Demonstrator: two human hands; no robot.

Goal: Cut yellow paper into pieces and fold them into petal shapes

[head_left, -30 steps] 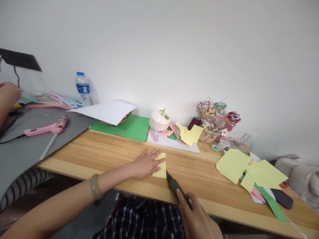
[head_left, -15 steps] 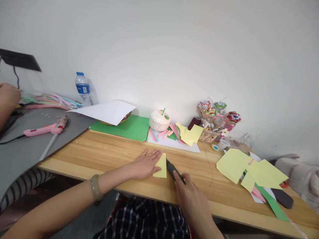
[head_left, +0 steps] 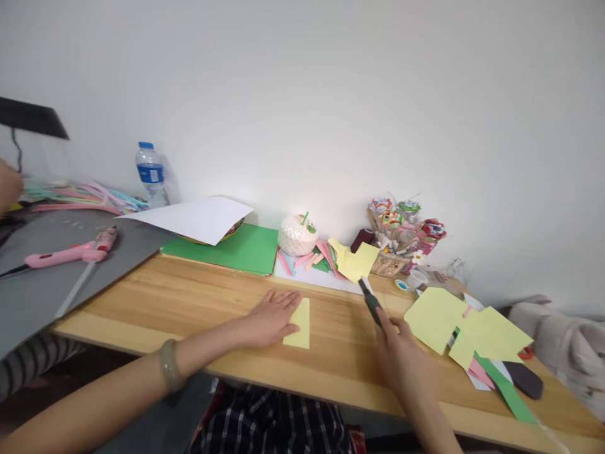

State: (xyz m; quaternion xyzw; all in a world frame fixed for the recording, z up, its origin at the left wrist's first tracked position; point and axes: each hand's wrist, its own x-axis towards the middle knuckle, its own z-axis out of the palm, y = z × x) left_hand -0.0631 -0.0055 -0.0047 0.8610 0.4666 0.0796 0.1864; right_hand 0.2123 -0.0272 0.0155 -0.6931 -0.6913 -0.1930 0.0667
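Observation:
My left hand [head_left: 269,320] lies flat with its fingers stretched out, pressing on the left part of a small yellow paper [head_left: 301,328] on the table. The paper's right part shows; the rest is hidden under the fingers. To the right, my right hand [head_left: 401,353] is closed around a slim dark green utility knife [head_left: 370,304], raised and pointing away from me, apart from the paper. Its blade cannot be made out. Larger cut yellow sheets [head_left: 437,317] lie to the right of this hand.
A wooden table [head_left: 198,302] meets a grey mat [head_left: 42,290] with a pink glue gun [head_left: 70,253]. Behind are a water bottle [head_left: 151,173], green sheets [head_left: 250,252], a white woven ball [head_left: 297,234] and a basket of wrapped lollipops [head_left: 390,261]. Another person's hand [head_left: 9,186] is at far left.
My right hand has drawn the utility knife off the paper's right edge and moved it right and away. My left hand stays pressed on the paper. The whole view has shifted slightly.

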